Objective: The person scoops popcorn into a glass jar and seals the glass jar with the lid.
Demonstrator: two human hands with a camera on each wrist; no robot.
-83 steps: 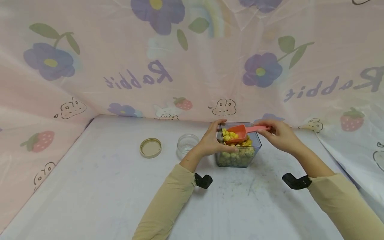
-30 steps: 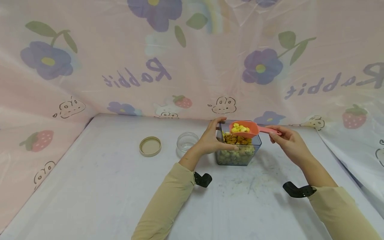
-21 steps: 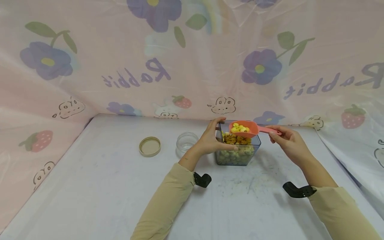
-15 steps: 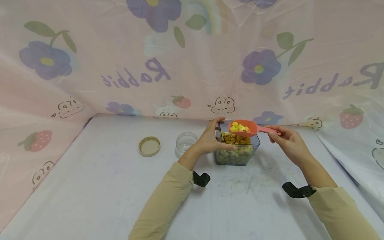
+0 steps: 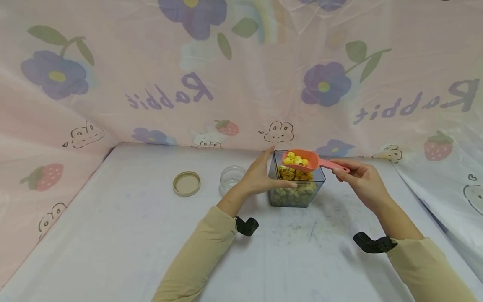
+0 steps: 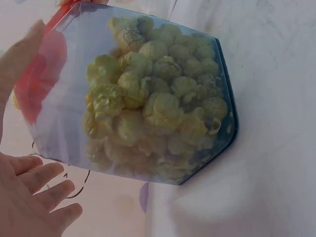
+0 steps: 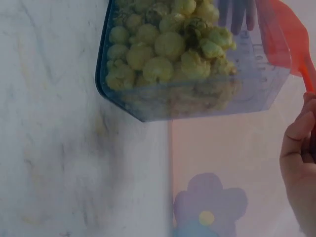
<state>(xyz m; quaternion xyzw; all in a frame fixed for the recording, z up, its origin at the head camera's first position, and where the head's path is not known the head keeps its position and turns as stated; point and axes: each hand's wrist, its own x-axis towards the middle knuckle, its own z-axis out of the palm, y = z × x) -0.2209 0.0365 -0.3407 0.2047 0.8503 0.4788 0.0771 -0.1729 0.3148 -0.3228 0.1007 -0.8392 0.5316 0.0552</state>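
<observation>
A clear square-sided container [image 5: 318,184] filled partway with yellow popcorn [image 5: 296,174] stands on the table. My right hand [image 5: 362,179] pinches the handle of a red-orange scoop [image 5: 312,160], which holds several popcorn pieces level over the container's opening. In the right wrist view the scoop [image 7: 291,37] shows at the container's top edge. My left hand [image 5: 257,178] is spread at the container's left side. Its fingers [image 6: 42,180] look straight and apart from the wall in the left wrist view, while the thumb lies near the front rim.
Left of the container, a small clear round jar [image 5: 231,176] stands uncovered, partly behind my left hand. Further left a beige round lid [image 5: 186,183] lies on the white-covered table [image 5: 124,226]. A printed pink curtain [image 5: 245,92] rises behind the table.
The scoop has come up out of the popcorn with pieces in it, then shifted slightly left. My left hand has loosened from the container's rim and drawn a little to the left.
</observation>
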